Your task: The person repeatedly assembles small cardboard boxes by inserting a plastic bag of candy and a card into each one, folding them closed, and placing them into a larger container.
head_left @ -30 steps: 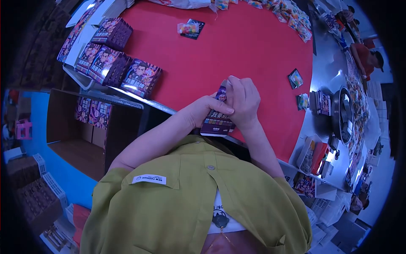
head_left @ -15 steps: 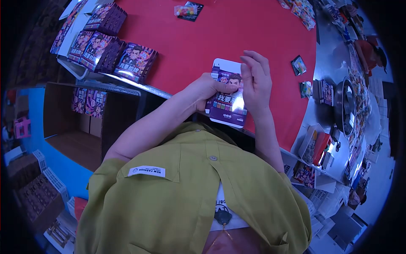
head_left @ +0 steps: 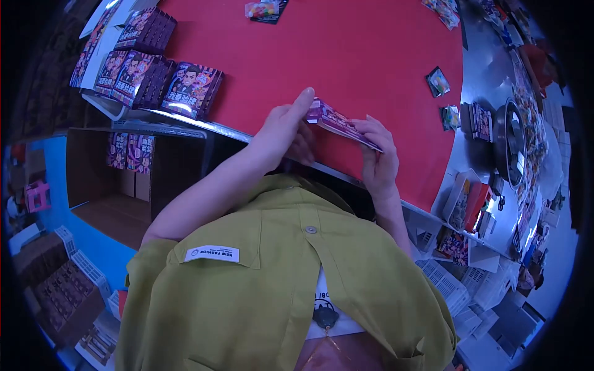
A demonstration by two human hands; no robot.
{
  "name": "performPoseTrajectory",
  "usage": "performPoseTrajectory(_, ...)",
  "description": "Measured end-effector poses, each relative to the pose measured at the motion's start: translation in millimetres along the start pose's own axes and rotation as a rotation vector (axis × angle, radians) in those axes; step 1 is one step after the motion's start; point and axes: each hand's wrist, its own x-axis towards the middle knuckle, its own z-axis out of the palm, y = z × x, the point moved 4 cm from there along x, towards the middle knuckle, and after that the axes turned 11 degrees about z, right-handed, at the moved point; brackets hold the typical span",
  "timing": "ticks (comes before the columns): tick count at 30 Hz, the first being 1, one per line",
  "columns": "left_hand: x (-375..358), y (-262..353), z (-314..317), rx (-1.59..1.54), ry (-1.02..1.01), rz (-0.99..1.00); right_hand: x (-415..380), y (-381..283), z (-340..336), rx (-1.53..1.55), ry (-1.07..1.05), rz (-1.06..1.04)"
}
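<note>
My right hand [head_left: 378, 151] grips one end of a thin purple printed carton [head_left: 342, 123]. The carton is tilted nearly edge-on above the red table, so most of its front face is hidden. At its other end is my left hand [head_left: 281, 133], thumb raised beside the carton's corner and the other fingers spread lower down. Its palm faces the carton without closing around it.
Stacks of matching purple cartons [head_left: 193, 89] line the table's left edge, above an open cardboard box [head_left: 111, 213]. Candy packets [head_left: 438, 81] lie on the red tabletop [head_left: 266, 68]. A round metal bowl [head_left: 508, 145] stands at right, near a bin [head_left: 459, 201].
The carton has turned from face-up to nearly edge-on. My left hand has let go of its front and opened; my right hand has moved from beside it to grip its right end.
</note>
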Motion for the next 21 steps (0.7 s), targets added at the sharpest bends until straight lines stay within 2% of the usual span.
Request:
performPoseTrajectory(1,-3.0,9.9,-8.5,0.481,0.188,0.192,2.5,2.6,0.0,0.028,0.006,0.05)
performPoseTrajectory(2,1.5,5.2,-9.8,0.483,0.184,0.189,4.0,4.1,0.0,0.055,0.007,0.103)
performPoseTrajectory(4,-3.5,23.1,-5.5,0.712,0.265,1.111,14.7,-2.0,4.0,0.052,0.016,0.173)
performPoseTrajectory(5,0.3,18.8,-4.1,0.713,0.265,1.115,19.1,-3.7,7.9,0.047,0.028,0.237)
performPoseTrajectory(7,14.6,11.6,10.7,0.298,-0.037,0.952,19.9,-11.3,16.5,0.097,0.05,0.26)
performPoseTrajectory(9,17.4,11.6,11.9,0.265,-0.018,0.985,21.1,-9.1,18.9,0.143,0.072,0.289)
performPoseTrajectory(10,16.2,10.5,11.5,0.236,0.011,1.007,20.0,-3.2,21.4,0.269,0.08,0.282)
performPoseTrajectory(11,13.9,8.8,11.6,0.233,0.01,0.997,16.3,-0.5,23.7,0.397,0.09,0.279)
performPoseTrajectory(12,11.5,10.4,11.3,0.191,0.013,0.953,12.4,-1.4,25.0,0.398,0.091,0.288)
performPoseTrajectory(14,9.5,12.8,8.9,0.152,0.017,0.916,9.0,3.2,25.5,0.696,0.142,0.408)
performPoseTrajectory(17,3.0,6.6,4.7,0.14,-0.052,0.822,2.9,2.8,26.8,0.71,0.062,0.426)
performPoseTrajectory(19,3.1,0.9,2.8,-0.058,-0.125,0.584,1.3,-9.5,28.6,0.71,0.036,0.486)
performPoseTrajectory(21,3.1,4.0,5.0,-0.048,-0.133,0.649,3.2,-14.1,30.0,0.707,0.013,0.541)
